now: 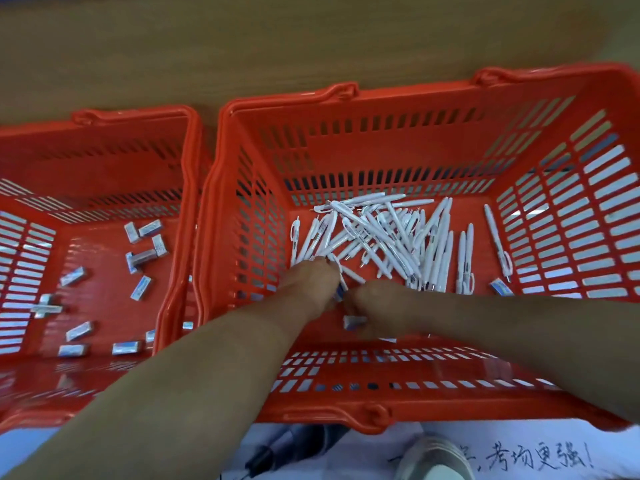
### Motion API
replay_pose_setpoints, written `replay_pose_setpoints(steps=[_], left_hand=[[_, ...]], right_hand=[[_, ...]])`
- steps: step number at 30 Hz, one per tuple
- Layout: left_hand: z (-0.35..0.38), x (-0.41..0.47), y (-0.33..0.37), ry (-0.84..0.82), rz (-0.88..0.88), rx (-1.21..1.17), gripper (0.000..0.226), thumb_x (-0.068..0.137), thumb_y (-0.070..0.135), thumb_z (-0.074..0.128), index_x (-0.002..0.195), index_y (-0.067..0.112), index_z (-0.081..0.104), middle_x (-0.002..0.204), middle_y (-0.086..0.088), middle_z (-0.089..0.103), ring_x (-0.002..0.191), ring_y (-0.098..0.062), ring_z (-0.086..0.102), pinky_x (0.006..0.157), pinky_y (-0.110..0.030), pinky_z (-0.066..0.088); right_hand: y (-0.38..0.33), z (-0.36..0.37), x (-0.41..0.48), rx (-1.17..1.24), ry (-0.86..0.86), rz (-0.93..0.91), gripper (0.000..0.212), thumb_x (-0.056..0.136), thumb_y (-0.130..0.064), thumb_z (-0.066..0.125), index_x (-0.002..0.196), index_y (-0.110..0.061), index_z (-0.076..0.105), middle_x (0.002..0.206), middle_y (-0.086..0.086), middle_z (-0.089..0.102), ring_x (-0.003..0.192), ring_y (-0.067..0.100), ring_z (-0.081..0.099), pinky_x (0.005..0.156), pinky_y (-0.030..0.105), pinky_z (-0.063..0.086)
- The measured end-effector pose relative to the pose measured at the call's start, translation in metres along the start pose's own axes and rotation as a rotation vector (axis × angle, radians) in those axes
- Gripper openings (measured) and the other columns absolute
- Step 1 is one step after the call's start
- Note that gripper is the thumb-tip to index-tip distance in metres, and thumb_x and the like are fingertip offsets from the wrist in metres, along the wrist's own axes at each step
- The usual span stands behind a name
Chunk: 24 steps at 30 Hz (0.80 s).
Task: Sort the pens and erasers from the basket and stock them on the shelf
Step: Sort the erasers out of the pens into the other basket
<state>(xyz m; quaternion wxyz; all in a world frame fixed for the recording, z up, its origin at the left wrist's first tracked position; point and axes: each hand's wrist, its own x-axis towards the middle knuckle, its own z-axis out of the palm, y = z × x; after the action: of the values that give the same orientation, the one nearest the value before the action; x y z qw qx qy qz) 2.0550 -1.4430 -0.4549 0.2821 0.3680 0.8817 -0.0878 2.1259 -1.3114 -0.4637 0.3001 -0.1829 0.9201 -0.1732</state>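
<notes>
Two red plastic baskets stand side by side. The right basket [588, 209] holds a heap of white pens [377, 233] and one eraser [501, 286] at its right. The left basket [104, 161] holds several white-and-blue erasers [140, 287] scattered on its floor. Both my hands are down in the right basket at the near edge of the pen heap. My left hand [310, 278] has its fingers curled at the pens; what it grips is blurred. My right hand [381, 306] is closed around an eraser [354, 322], with another small blue-ended item [341, 292] between the two hands.
A wooden panel [242, 46] rises behind the baskets. A white sheet with handwriting [540, 455] lies on the floor in front, next to a light shoe [433, 459] and dark cables [266, 452].
</notes>
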Motion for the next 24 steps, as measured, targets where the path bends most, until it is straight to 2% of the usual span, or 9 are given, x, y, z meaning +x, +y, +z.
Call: replay_pose_setpoints(steps=[3,6,10,13,16,18,19,21,24], left_hand=[[0.003,0.0,0.005,0.001,0.032,0.06,0.049,0.081,0.019,0.066,0.124,0.006,0.046,0.122,-0.014,0.048,0.11,-0.035,0.056,0.084,-0.041,0.048],[0.003,0.001,0.003,0.023,0.041,0.013,0.045,0.079,0.02,0.068,0.119,0.008,0.051,0.118,-0.014,0.051,0.107,-0.035,0.058,0.083,-0.039,0.047],[0.001,0.005,-0.003,0.046,0.036,-0.049,0.041,0.074,0.027,0.072,0.109,0.011,0.058,0.116,-0.014,0.053,0.104,-0.033,0.059,0.083,-0.034,0.047],[-0.001,0.007,-0.002,0.05,0.035,-0.041,0.035,0.074,0.034,0.071,0.1,0.012,0.063,0.109,-0.012,0.059,0.1,-0.032,0.06,0.077,-0.032,0.045],[-0.015,0.011,0.0,0.025,-0.007,-0.141,0.03,0.073,0.038,0.069,0.088,0.013,0.072,0.09,-0.007,0.068,0.091,-0.026,0.063,0.069,-0.03,0.044],[-0.033,0.012,0.001,-0.039,-0.06,-0.267,0.028,0.073,0.038,0.07,0.086,0.014,0.075,0.081,-0.005,0.068,0.082,-0.022,0.064,0.063,-0.028,0.045],[-0.042,0.012,0.001,-0.078,-0.092,-0.387,0.026,0.073,0.034,0.072,0.087,0.012,0.075,0.079,-0.005,0.068,0.077,-0.02,0.064,0.063,-0.027,0.048],[-0.057,0.011,0.003,-0.149,-0.146,-0.775,0.022,0.072,0.02,0.075,0.089,0.006,0.073,0.073,-0.007,0.066,0.066,-0.019,0.062,0.07,-0.029,0.056],[-0.087,0.002,0.014,-0.171,-0.117,-1.253,0.018,0.076,-0.002,0.066,0.092,0.007,0.066,0.082,-0.013,0.065,0.075,-0.023,0.067,0.08,-0.039,0.058]], right_hand=[[0.001,0.008,-0.001,-0.067,-0.054,-0.074,0.038,0.083,-0.033,0.06,0.118,-0.018,0.055,0.112,0.008,0.062,0.095,0.028,0.062,0.069,0.031,0.047],[0.003,0.004,-0.007,-0.174,-0.168,-0.177,0.041,0.091,-0.031,0.052,0.132,-0.026,0.046,0.136,0.007,0.044,0.102,0.029,0.058,0.073,0.034,0.046],[0.003,0.003,-0.01,-0.289,-0.288,-0.195,0.051,0.091,-0.02,0.054,0.139,-0.028,0.039,0.14,0.015,0.031,0.104,0.035,0.056,0.082,0.04,0.048],[0.011,0.007,-0.013,-0.272,-0.255,-0.207,0.04,0.086,-0.014,0.056,0.125,-0.021,0.052,0.13,0.015,0.043,0.103,0.033,0.058,0.083,0.038,0.05],[0.018,-0.006,-0.015,0.043,-0.199,-0.033,0.03,0.076,-0.007,0.067,0.105,-0.013,0.065,0.107,0.003,0.062,0.095,0.017,0.06,0.081,0.026,0.048],[0.026,-0.023,-0.014,0.404,-0.11,0.144,0.024,0.074,-0.001,0.07,0.094,-0.013,0.069,0.086,-0.003,0.064,0.075,0.005,0.06,0.065,0.018,0.047],[0.031,-0.032,-0.015,0.639,-0.064,0.232,0.021,0.075,0.001,0.069,0.089,-0.014,0.068,0.079,-0.001,0.061,0.063,0.004,0.058,0.058,0.017,0.045],[0.04,-0.051,-0.022,1.141,0.003,0.384,0.02,0.078,0.007,0.064,0.084,-0.012,0.067,0.073,0.009,0.054,0.052,0.009,0.052,0.057,0.023,0.045],[0.04,-0.08,-0.031,1.55,0.164,0.43,0.025,0.082,0.008,0.052,0.08,-0.015,0.061,0.069,0.008,0.053,0.056,0.011,0.056,0.063,0.027,0.053]])
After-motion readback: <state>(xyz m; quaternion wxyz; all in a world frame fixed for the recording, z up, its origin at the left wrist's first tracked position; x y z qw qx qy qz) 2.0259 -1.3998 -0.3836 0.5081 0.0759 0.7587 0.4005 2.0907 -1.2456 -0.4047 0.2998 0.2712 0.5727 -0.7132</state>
